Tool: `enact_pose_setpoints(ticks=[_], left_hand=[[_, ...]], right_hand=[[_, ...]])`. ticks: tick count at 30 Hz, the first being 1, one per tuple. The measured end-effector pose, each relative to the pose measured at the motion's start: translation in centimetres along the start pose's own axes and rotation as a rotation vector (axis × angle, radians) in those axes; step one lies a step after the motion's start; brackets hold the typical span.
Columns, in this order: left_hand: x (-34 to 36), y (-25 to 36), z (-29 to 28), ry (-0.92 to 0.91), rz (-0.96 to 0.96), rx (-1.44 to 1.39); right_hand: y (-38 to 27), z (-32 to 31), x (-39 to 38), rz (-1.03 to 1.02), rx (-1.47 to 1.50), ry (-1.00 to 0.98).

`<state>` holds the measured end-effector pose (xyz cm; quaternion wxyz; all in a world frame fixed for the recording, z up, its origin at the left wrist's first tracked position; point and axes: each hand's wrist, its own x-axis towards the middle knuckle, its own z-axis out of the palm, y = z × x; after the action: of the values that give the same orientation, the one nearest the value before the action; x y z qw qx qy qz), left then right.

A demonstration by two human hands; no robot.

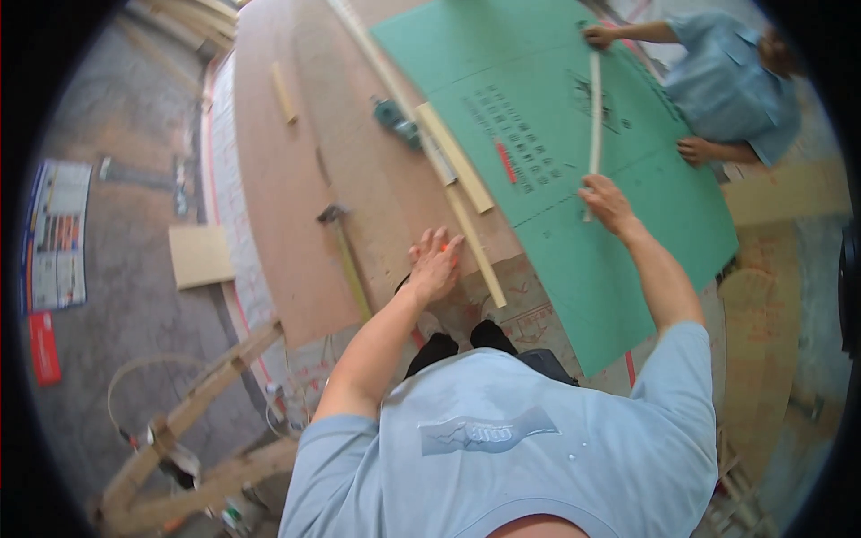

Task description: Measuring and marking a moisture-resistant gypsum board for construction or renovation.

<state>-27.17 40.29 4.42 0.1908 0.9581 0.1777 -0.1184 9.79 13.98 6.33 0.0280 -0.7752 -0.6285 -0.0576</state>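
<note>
My right hand (610,204) grips the near end of a long pale strip (595,117) lying on a large green printed board (646,193). A co-worker's hand (599,36) is at the strip's far end. Over the edge of a brown plywood sheet (386,193), my left hand (437,263) has its fingers curled round something small. Only an orange bit of it shows, so I cannot tell its kind. Just right of that hand lies a narrow wooden batten (475,247).
On the plywood rest a hammer (345,255), a green power tool (396,122), a shorter batten (283,92) and another wood strip (456,160). A co-worker (726,90) leans over the green board's right edge. A timber frame (202,386) stands at lower left.
</note>
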Motion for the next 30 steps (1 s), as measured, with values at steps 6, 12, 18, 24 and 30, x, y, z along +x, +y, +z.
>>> enact_pose_setpoints(ticks=[6, 12, 18, 24, 30], left_hand=[[0.0, 0.4, -0.5, -0.015, -0.015, -0.008], [-0.3, -0.3, -0.1, -0.015, -0.009, -0.075], [-0.5, -0.9, 0.5, 0.023, 0.015, -0.137], [-6.2, 2.4, -1.1, 0.17, 0.243, -0.878], [-15.0, 2.6, -6.0, -0.406, -0.038, -1.999]], right_hand=[[0.7, -0.9, -3.5, 0.284, -0.068, -0.02], [-16.6, -5.9, -3.6, 0.493, 0.653, 0.024], [-29.4, -6.2, -3.8, 0.338, 0.948, -0.135], [-32.7, -7.6, -3.2, 0.744, 1.397, -0.151], [-38.8, -8.6, 0.3, 0.942, 2.295, -0.321]])
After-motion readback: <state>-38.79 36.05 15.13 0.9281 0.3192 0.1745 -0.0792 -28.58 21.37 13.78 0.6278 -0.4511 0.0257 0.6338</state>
